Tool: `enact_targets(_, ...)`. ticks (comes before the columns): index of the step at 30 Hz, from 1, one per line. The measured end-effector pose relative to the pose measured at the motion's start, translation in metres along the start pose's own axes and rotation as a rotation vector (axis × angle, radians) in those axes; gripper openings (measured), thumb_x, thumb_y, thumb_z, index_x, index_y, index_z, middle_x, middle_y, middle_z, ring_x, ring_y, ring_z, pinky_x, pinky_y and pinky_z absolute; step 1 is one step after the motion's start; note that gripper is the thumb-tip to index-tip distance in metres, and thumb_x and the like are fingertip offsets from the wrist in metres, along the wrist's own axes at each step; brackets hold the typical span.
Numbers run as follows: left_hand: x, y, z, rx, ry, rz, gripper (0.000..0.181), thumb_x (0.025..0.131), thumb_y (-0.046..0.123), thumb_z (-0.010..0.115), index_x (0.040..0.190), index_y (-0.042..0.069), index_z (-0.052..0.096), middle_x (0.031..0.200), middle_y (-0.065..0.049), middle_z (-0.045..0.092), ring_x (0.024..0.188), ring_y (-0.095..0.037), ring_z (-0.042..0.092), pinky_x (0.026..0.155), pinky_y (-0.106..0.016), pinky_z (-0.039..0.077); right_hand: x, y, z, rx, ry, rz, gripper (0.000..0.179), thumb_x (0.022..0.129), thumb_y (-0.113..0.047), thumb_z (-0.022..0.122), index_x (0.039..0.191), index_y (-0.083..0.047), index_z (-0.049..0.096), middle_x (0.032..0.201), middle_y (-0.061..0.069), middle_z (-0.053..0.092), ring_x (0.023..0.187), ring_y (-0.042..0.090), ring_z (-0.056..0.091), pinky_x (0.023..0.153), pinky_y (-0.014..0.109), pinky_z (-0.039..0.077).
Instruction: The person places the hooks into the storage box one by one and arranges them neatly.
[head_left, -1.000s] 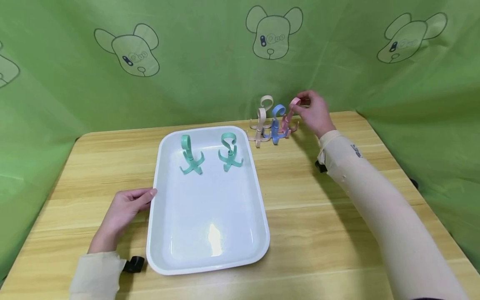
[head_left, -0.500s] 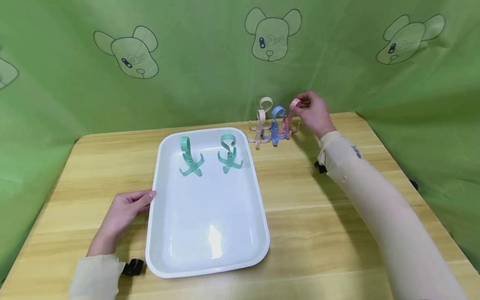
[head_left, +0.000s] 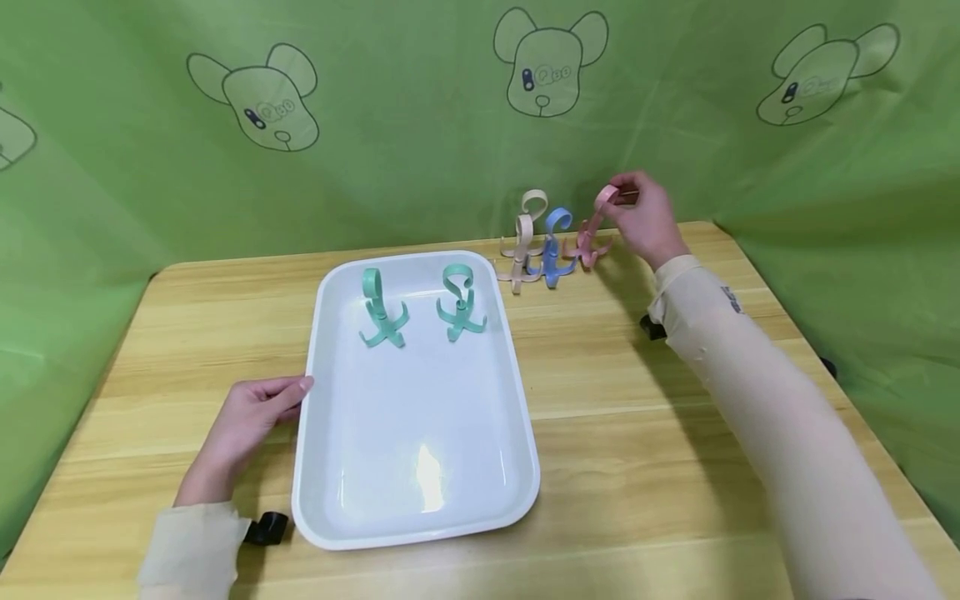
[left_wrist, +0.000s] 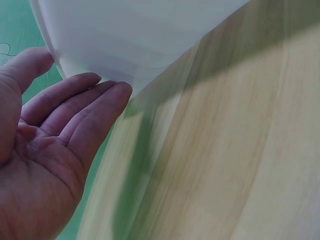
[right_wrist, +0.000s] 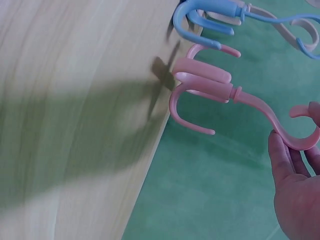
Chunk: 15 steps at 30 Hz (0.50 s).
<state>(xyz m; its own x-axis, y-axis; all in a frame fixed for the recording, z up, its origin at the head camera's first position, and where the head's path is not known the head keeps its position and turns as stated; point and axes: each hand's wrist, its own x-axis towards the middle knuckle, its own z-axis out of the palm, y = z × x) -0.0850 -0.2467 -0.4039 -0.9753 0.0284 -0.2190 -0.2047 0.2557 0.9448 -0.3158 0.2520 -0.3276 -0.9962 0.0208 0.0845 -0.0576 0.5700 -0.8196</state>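
The counter (head_left: 600,467) is pale yellow wood with darker grain, marked in bands that run from side to side, and its back corners are rounded. A white tray (head_left: 390,467) with rounded corners stands on it, left of the middle, its long sides running front to back and its far end near the back edge. Just beyond the tray's far right corner, a front cream hook (head_left: 518,252) stands upright, with a rear cream hook (head_left: 535,194) behind it and a blue hook (head_left: 551,260) close at its right. At the row's right end, a pink hook (head_left: 588,242) leans; whether its base touches the wood is unclear. Soft shadows fall across the right part.
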Motion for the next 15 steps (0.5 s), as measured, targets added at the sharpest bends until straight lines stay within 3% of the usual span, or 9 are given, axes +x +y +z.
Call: enact_targets(15, 0.000, -0.003, 0.000, 0.015, -0.020, 0.006, 0.054, 0.098, 0.036, 0.063, 0.125, -0.011, 0.060, 0.121, -0.023, 0.064, 0.097, -0.014, 0.068, 0.086, -0.028, 0.055, -0.013, -0.005, -0.021, -0.003, 0.049, -0.018, 0.052, 0.096, -0.027, 0.066, 0.139, -0.005, 0.047, 0.129, 0.011, 0.053, 0.120, 0.025, 0.049, 0.102, 0.036, 0.043)
